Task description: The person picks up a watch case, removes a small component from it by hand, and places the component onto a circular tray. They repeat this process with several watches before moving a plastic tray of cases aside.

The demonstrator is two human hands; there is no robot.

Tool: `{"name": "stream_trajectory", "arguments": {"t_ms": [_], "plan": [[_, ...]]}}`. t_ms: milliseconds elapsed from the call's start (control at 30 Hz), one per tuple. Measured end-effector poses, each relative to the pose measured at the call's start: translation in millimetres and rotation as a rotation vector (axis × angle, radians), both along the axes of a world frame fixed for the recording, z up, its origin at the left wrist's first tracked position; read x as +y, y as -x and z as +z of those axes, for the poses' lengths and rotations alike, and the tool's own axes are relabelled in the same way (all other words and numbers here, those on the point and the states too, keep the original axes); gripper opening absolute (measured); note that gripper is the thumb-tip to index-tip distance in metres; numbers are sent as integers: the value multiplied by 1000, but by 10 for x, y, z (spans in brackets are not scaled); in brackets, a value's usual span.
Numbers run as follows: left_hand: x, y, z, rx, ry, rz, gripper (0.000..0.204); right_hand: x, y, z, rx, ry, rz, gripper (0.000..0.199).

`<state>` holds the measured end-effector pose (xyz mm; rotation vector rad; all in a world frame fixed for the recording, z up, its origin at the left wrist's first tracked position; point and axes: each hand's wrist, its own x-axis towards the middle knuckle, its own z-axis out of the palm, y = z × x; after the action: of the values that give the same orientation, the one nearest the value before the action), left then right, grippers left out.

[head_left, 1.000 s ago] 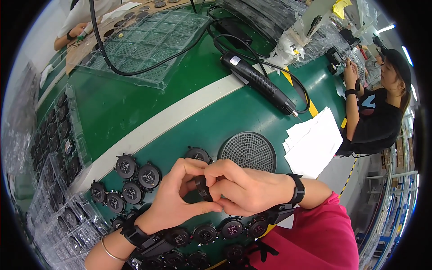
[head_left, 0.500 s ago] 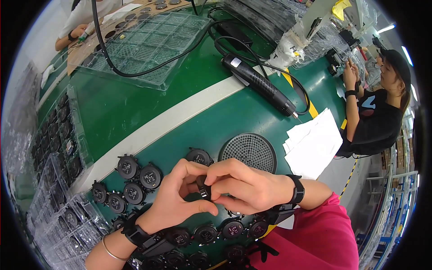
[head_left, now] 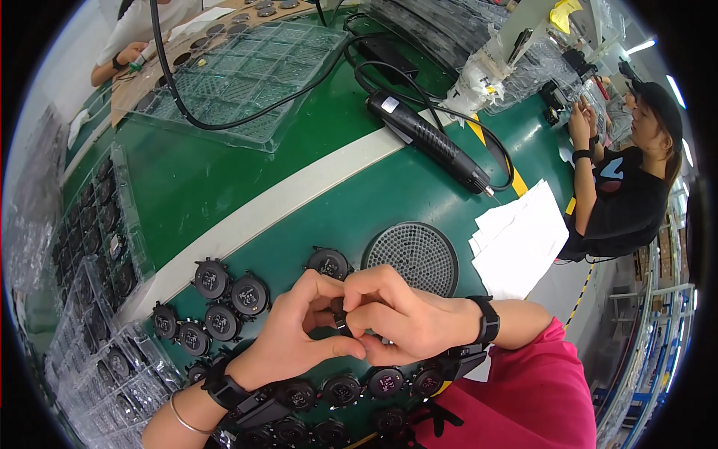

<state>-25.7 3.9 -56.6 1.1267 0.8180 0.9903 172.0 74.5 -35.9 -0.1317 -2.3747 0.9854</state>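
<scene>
Between the fingers of my left hand and my right hand is a small black watch case, turned edge-on and mostly covered. Both hands are closed on it, thumbs toward me and index fingers at the far side. Just beyond my left fingers lies another round black watch case. To the left sits a group of similar watch cases, backs up. More watch cases stand in rows beneath and nearer than my hands, partly hidden by the wrists.
A round dark tray of small holes lies beyond my right hand. Farther off is a black electric screwdriver with a looping cable. White papers lie right; clear plastic trays stand far and left. Two co-workers sit far left and right.
My right fingers have shifted slightly and curled closer round the watch case, which now shows less. Everything else stays in place.
</scene>
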Motion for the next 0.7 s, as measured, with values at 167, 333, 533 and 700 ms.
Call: {"name": "stream_trajectory", "arguments": {"t_ms": [167,333,533,700], "plan": [[9,-4,18,14,19,-4,51,25,-24,56,-64,58,13,23],[-17,-28,25,15,12,-1,49,202,-78,167,-121,221,170,20],[20,-37,52,-37,60,-12,52,392,-242,394,-272,80,6,14],[19,-54,61,-28,24,-2,56,388,-184,337,-270,-39,-58,12]]}}
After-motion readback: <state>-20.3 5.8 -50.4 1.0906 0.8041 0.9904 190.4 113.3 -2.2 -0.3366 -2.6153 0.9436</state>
